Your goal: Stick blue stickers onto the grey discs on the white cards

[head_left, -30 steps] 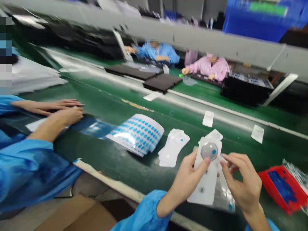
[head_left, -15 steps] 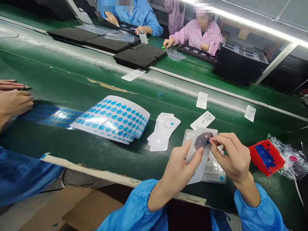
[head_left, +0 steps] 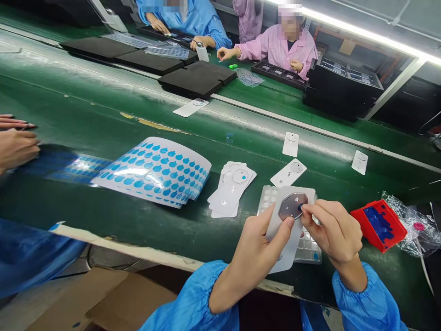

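My left hand (head_left: pixel 262 257) grips a white card (head_left: pixel 285 250) that carries a grey octagonal metallic piece (head_left: pixel 292 206). The fingertips of my right hand (head_left: pixel 332 232) pinch a small blue dot (head_left: pixel 301 208) at the octagon's right edge. Beneath both hands lies a clear blister tray (head_left: pixel 306 250), partly hidden by the card. To the left sits a loose stack of white cards (head_left: pixel 230 193), and beyond it a curved sheet of blue dot stickers (head_left: pixel 155 172).
Both stand on a green conveyor belt (head_left: pixel 86 101). A red tray (head_left: pixel 379 225) and crumpled plastic (head_left: pixel 411 225) are at right. A co-worker's hands (head_left: pixel 17 147) are at far left. Other workers, black foam pads (head_left: pixel 196 78) and a cardboard box (head_left: pixel 93 299) surround the belt.
The view has swung from a tilted angle to nearly steady. The card has come down over the tray, and my right fingertips have moved onto the blue dot.
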`<action>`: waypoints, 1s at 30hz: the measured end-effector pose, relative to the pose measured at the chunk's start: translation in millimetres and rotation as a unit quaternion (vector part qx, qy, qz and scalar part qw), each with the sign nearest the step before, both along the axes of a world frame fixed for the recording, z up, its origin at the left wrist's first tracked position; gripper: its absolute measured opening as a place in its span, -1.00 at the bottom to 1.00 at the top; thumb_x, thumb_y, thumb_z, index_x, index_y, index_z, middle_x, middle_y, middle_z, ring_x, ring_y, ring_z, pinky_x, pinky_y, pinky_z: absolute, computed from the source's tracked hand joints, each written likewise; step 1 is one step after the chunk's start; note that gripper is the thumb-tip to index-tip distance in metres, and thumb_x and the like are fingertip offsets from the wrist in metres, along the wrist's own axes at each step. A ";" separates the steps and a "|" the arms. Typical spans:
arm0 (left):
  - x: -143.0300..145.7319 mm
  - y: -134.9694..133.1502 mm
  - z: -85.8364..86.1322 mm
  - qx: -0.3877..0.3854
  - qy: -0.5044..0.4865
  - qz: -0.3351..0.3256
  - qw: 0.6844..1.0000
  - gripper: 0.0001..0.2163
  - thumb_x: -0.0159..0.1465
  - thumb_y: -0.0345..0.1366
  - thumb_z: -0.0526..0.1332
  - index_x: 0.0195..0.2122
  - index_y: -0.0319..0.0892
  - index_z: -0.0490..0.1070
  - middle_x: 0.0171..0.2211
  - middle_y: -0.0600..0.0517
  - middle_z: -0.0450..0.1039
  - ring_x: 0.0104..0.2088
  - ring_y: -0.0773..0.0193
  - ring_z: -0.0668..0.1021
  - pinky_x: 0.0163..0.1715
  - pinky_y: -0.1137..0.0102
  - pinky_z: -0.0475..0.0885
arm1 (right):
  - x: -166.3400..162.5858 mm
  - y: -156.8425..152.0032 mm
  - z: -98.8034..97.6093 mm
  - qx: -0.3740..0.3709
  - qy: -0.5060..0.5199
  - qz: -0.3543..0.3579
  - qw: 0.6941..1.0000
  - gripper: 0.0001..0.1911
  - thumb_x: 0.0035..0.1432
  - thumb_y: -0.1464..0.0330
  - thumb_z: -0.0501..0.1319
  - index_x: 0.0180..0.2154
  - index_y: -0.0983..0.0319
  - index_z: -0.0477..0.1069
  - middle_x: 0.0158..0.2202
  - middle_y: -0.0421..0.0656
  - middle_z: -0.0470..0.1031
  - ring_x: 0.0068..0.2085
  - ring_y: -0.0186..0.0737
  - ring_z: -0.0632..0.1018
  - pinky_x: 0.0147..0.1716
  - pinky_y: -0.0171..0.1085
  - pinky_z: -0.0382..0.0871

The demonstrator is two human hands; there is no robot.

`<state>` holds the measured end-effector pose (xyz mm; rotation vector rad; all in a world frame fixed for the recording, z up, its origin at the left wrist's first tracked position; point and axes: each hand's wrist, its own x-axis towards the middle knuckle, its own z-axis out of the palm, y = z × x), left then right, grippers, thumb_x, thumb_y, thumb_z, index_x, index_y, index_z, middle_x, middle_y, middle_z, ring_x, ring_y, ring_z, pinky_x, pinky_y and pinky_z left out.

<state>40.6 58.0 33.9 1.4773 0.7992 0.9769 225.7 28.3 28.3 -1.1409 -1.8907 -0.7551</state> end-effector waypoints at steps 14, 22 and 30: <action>1.8 0.3 -5.2 -0.034 -0.042 -0.008 0.998 -0.87 0.43 -0.29 0.28 -0.24 -0.17 0.58 -0.47 0.11 0.64 -0.55 0.35 0.57 -0.58 0.57 0.40 | -9.0 3.9 7.2 -0.050 0.114 0.020 0.992 -0.74 0.27 0.62 0.35 -0.13 0.15 0.50 -0.36 -0.22 0.60 -0.39 -0.28 0.61 -0.42 -0.31 0.54; 2.1 6.4 9.0 -0.025 -0.001 0.007 1.000 -0.86 0.35 -0.33 0.27 -0.18 -0.20 0.65 -0.44 0.09 0.59 -0.48 0.35 0.49 -0.50 0.52 0.38 | -10.4 1.1 8.8 -0.066 0.122 0.034 0.990 -0.75 0.26 0.64 0.34 -0.14 0.21 0.50 -0.34 -0.17 0.60 -0.36 -0.29 0.61 -0.38 -0.33 0.54; 6.6 12.5 11.0 -0.036 0.010 0.011 0.999 -0.88 0.32 -0.26 0.32 -0.29 -0.20 0.58 -0.50 0.13 0.47 -0.50 0.36 0.43 -0.51 0.50 0.35 | -9.2 -2.2 4.5 -0.073 0.119 0.033 0.990 -0.78 0.30 0.62 0.34 -0.13 0.20 0.51 -0.32 -0.17 0.62 -0.34 -0.28 0.62 -0.34 -0.30 0.53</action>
